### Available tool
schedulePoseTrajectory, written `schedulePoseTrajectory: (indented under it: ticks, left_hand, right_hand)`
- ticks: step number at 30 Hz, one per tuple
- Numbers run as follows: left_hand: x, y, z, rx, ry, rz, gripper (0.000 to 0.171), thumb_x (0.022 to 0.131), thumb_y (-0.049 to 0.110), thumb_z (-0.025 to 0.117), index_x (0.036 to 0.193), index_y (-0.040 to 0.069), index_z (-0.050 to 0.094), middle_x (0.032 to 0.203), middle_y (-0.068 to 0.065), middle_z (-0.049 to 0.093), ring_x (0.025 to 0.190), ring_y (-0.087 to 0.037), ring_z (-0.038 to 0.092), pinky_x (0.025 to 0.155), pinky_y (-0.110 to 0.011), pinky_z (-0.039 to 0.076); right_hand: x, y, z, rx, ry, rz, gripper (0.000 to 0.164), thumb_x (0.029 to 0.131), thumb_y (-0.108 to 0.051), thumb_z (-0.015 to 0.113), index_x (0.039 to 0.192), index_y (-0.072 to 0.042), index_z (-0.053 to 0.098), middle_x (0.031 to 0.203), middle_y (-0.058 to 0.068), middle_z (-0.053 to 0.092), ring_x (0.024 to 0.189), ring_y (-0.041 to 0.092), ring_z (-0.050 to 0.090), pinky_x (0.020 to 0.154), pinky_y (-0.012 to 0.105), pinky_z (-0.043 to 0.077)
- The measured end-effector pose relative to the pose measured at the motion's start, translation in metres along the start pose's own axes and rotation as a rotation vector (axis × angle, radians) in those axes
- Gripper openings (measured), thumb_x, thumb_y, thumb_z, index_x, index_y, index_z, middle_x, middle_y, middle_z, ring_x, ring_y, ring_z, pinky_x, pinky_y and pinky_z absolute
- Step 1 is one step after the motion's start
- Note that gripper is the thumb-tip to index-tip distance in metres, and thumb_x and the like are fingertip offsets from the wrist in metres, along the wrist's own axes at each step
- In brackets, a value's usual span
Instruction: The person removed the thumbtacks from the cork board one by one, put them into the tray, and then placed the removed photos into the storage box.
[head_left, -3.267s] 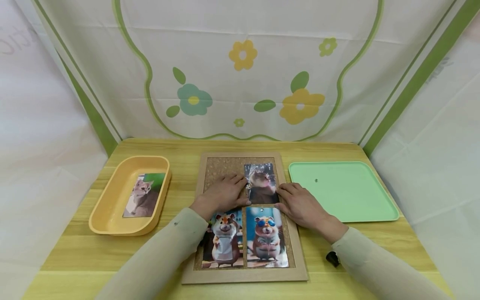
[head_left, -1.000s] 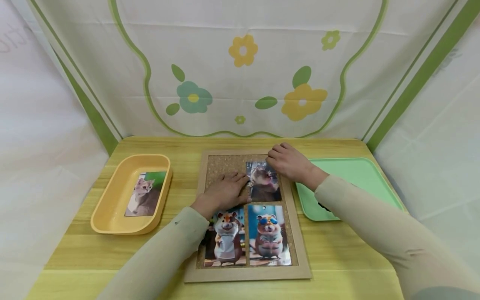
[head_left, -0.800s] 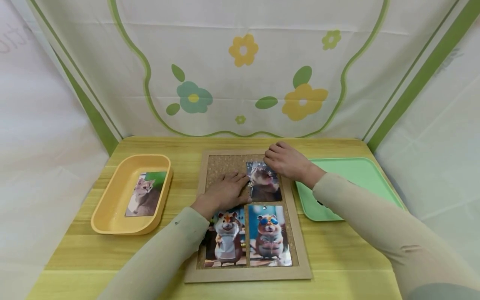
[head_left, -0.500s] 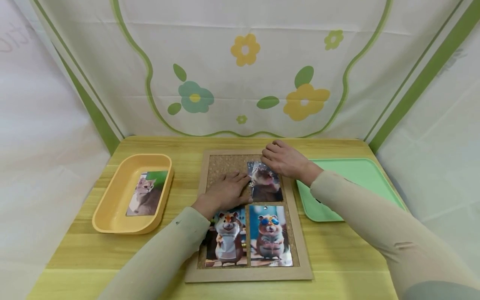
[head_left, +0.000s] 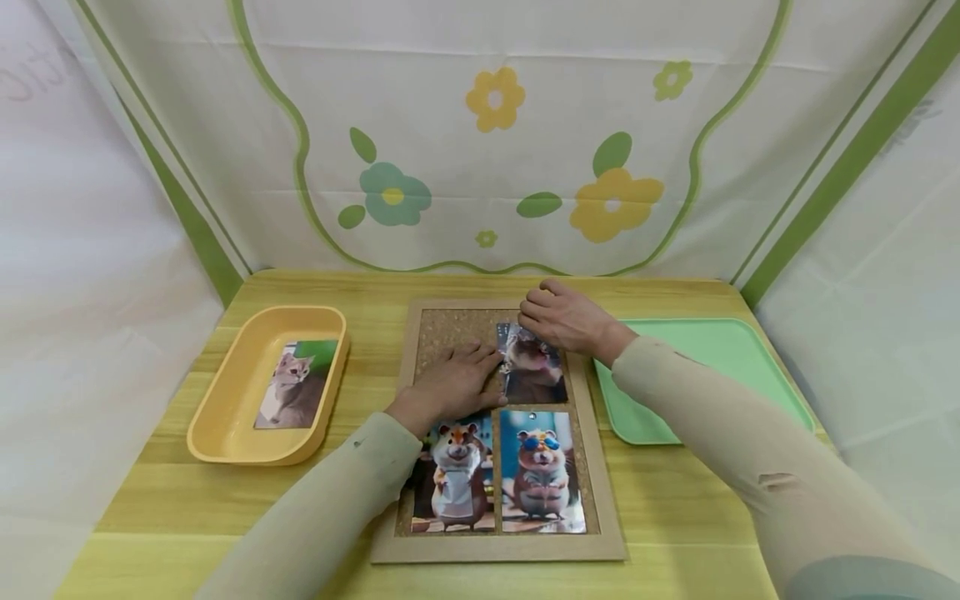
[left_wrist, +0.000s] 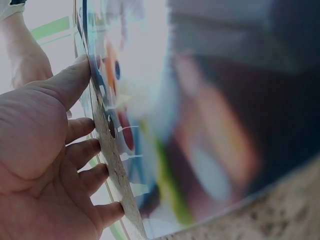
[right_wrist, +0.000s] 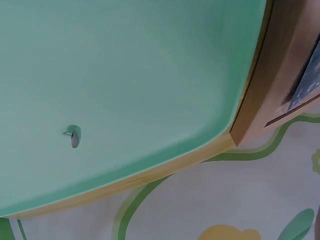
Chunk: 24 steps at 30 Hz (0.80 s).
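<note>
A framed cork board (head_left: 452, 327) lies on the table. My left hand (head_left: 453, 385) rests on it, fingers spread, fingertips at the left edge of a dark photo of a furry animal (head_left: 534, 375). At that photo's top edge, my right hand (head_left: 564, 318) has its fingers bent with the tips downward; they hide whatever may be between them. Below sit two hamster photos, one with an apron (head_left: 457, 487), partly behind my left wrist, and one with sunglasses (head_left: 543, 479). A silver tack (head_left: 532, 415) shows at the sunglasses photo's top.
An orange tub (head_left: 213, 400) on the left holds a cat photo (head_left: 294, 387). The green tray (head_left: 720, 358) stands right of the board, partly under my right arm. In the right wrist view, a thumbtack (right_wrist: 75, 137) lies in it. A flowered curtain (head_left: 450, 125) rises behind the table.
My right hand has gone from the dark photo's right edge up to its top edge, then shifted slightly left there. My left hand has stayed on the board.
</note>
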<state>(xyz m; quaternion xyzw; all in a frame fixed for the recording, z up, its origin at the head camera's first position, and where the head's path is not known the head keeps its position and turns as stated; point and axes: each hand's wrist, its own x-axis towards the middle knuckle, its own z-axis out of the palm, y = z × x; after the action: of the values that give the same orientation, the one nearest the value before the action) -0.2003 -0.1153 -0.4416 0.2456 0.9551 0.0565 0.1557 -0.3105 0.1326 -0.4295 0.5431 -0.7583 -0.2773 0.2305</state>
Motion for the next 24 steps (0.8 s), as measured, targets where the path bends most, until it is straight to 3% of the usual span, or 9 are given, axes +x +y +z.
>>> schedulePoseTrajectory:
  ticks: [10,20,24]
  left_hand:
    - [0.0,0.001,0.0,0.012,0.001,0.006,0.081,0.104,0.066,0.05,0.169,0.022,0.028,0.175,-0.003,0.026,0.164,-0.028,0.017,0.131,-0.057,0.02]
    - [0.002,0.001,0.002,0.013,0.016,0.013,0.081,0.104,0.066,0.05,0.169,0.021,0.029,0.175,-0.003,0.027,0.164,-0.028,0.018,0.131,-0.058,0.021]
    - [0.003,0.001,0.002,0.014,0.009,0.01,0.081,0.104,0.066,0.049,0.169,0.022,0.028,0.175,-0.002,0.026,0.164,-0.028,0.017,0.131,-0.058,0.02]
  right_hand:
    - [0.007,-0.002,0.007,0.035,-0.01,-0.017,0.012,0.107,-0.015,0.062,0.117,-0.009,0.065,0.117,0.007,0.063,0.107,0.027,0.054,0.1,0.046,0.046]
    - [0.014,-0.006,0.019,0.059,0.033,-0.056,0.012,0.106,-0.015,0.062,0.114,-0.01,0.069,0.115,0.006,0.067,0.104,0.027,0.055,0.097,0.046,0.047]
    - [0.015,-0.007,0.02,0.065,0.008,-0.053,0.012,0.106,-0.016,0.063,0.114,-0.011,0.07,0.116,0.006,0.067,0.106,0.027,0.055,0.099,0.046,0.047]
